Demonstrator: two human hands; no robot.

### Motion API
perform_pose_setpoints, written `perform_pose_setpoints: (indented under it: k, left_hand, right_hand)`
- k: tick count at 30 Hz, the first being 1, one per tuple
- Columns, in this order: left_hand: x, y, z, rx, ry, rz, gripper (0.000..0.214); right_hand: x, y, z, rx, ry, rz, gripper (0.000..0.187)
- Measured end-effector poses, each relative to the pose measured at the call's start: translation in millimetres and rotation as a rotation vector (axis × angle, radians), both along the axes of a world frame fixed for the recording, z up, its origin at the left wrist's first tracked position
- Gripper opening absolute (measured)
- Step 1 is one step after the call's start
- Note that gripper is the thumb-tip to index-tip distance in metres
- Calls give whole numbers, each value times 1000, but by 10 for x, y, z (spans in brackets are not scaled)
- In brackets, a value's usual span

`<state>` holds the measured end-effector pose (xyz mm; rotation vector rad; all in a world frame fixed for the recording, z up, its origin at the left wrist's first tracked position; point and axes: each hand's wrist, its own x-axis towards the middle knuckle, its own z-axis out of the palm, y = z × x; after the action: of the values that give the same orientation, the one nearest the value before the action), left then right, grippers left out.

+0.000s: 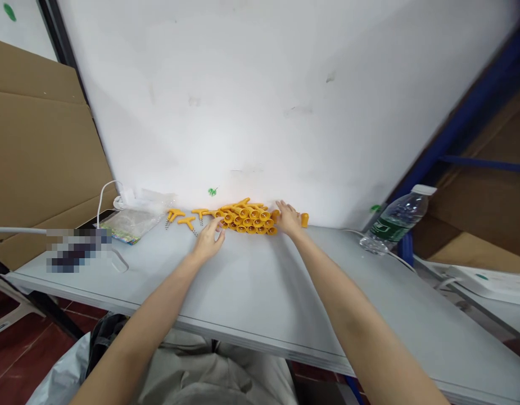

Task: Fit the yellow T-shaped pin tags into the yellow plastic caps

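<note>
A stack of yellow cup-ended pieces (248, 221) lies against the white wall, their round hollow ends facing me and several rows high. My left hand (208, 241) is at the stack's left end, thumb and fingers apart, fingertips at or against the nearest pieces. At the right end is my right hand (288, 218), its fingers stretched out beside the stack; nothing shows in its grasp. A loose yellow piece (304, 220) stands just right of that hand. Left of the stack lie several yellow T-handled corkscrews (186, 223) with metal spirals.
On the left of the grey table (243, 292) are a clear plastic bag (137, 224), a white cable (102, 199) and a blurred-out dark object. A water bottle (397, 222) leans at the right, near a blue metal frame (449, 129). Cardboard (36, 146) stands at the left.
</note>
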<state>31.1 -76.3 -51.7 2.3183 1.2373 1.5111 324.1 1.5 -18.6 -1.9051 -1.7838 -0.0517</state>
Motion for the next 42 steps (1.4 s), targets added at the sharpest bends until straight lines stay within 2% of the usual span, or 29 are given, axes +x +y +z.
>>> perform_pose_setpoints:
  k: [3,7,12,18,23,31,35,39,42]
  left_hand:
    - [-2,8,-8,9,12,4,41]
    - [-1,10,-7,-7,6,-8,39]
    - [10,0,2,-17,-3,-13,40]
    - [10,-16,13,-23,-4,-2,38]
    - [2,-11,17,-22,11,-10,38]
    - [13,-16,13,-30,10,-13,35]
    - [10,-8,4,-34,16,-15,37]
    - [2,4,-3,-52,18,-17,37]
    - [1,3,-3,-57,24,-11,36]
  right_hand:
    - [-39,84,-122,-118,-122,29,66]
    - [-18,161,-132,-196,-174,-6,63]
    - [9,180,-90,-177,-235,-19,56]
    - [12,200,-114,-188,-222,-43,31]
    - [25,206,-128,-147,-221,-101,34]
    - [-10,145,-28,-147,-205,-158,30]
    - [19,106,-18,-162,-240,-144,30]
    - [132,89,-79,-148,-135,-136,25]
    - [226,105,-180,-108,81,-137,20]
